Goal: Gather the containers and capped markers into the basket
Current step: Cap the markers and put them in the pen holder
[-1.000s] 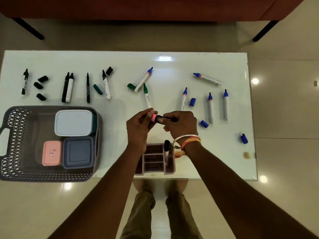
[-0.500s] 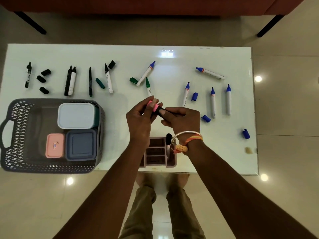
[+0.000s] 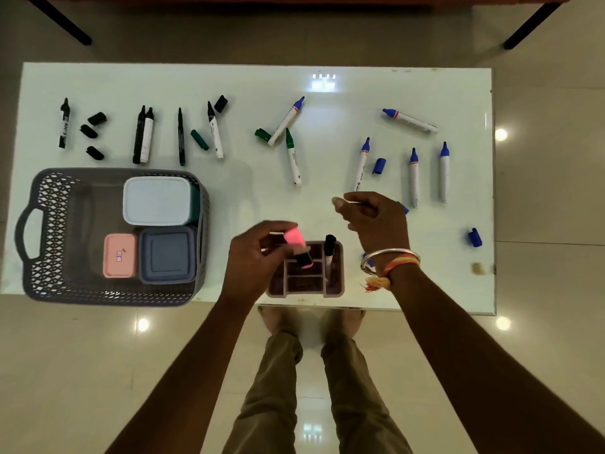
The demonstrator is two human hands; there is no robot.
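Note:
My left hand [image 3: 253, 257] pinches a pink-capped highlighter [image 3: 296, 244] and holds it upright over the mauve compartment organizer [image 3: 306, 285], its lower end in a compartment. A black-capped marker [image 3: 329, 250] stands in the organizer. My right hand [image 3: 373, 221] hovers above the table to the right, fingers loosely curled, holding nothing. The grey basket [image 3: 49, 231] at the left holds a white-lidded container [image 3: 156, 204], a grey-blue container [image 3: 167, 253] and a small pink container [image 3: 119, 255].
On the white table [image 3: 327, 93], uncapped black markers [image 3: 144, 134] and loose black caps [image 3: 93, 131] lie at the back left. Green markers [image 3: 293, 157] lie mid-table. Blue markers [image 3: 414, 178] and blue caps [image 3: 474, 237] lie at the right. My legs show below the front edge.
Both hands were together on the pink highlighter. My right hand has let go and moved right; my left hand has lowered the highlighter into the organizer.

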